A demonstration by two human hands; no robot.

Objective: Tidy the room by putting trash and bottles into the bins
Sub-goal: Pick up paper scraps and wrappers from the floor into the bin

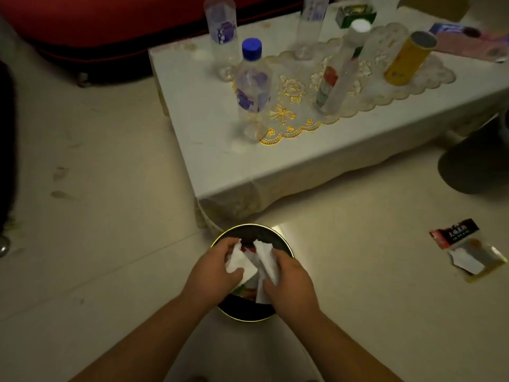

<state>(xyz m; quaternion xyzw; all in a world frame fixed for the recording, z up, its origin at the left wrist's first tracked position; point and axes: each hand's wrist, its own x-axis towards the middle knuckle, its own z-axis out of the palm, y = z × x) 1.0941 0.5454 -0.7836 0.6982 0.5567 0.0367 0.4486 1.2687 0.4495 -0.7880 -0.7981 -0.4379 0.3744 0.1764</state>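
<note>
Left hand [213,267]: I gripped one white tissue [239,264].
Right hand [286,281]: I gripped another tissue [265,259].
Bin [249,228]: directly beneath my hands.

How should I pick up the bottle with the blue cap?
Take the blue-capped bottle around its clear middle, just under the label, coming from the table's near edge. It stands upright near that edge, so the side facing you is open. Another bottle stands behind it, and a tall one to its right, so reaching from there is harder.

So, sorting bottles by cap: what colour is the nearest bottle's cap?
Blue, on the nearest bottle; head view.
</note>
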